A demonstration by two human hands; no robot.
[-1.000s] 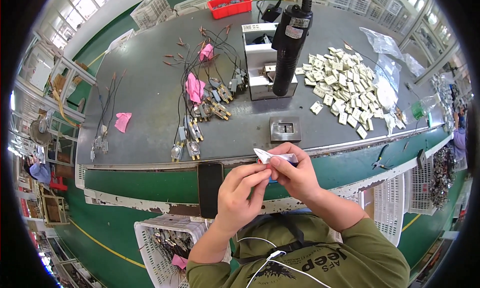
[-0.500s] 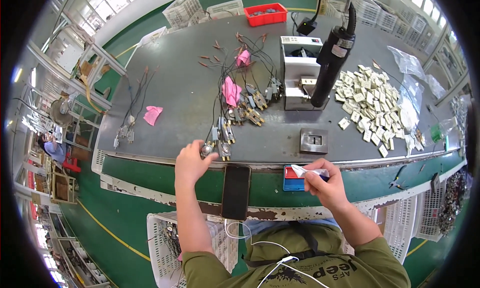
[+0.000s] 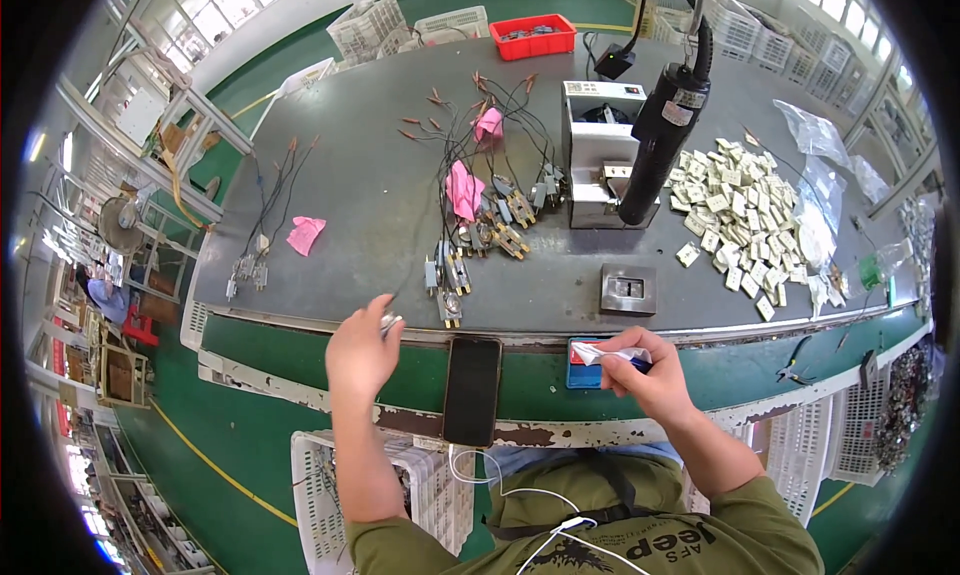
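Observation:
My left hand point(image 3: 362, 350) is over the table's front edge, its fingers closed on a small silvery part point(image 3: 391, 322) with a thin dark wire. To its right stands a cluster of small plug-like assemblies point(image 3: 450, 275) with grey bodies, brass pins and black wires. My right hand point(image 3: 645, 373) pinches a white, pointed, crumpled piece point(image 3: 596, 354) with a dark blue end partly hidden by the fingers. Just below that hand sits a small blue box point(image 3: 584, 375) with red inside. A black phone point(image 3: 471, 391) lies between the hands, a white cable plugged into it.
A black cylindrical tool point(image 3: 664, 140) hangs beside a white feeder machine point(image 3: 602, 125). A metal fixture block point(image 3: 628, 289) sits near the front edge. Pale plug housings point(image 3: 740, 215) are heaped at right, pliers point(image 3: 796, 361) on the green ledge. A red bin point(image 3: 533, 41) stands behind.
My left hand has moved left and toward me, carrying the silvery part away from the cluster. The right hand has shifted slightly, still pinching the white piece.

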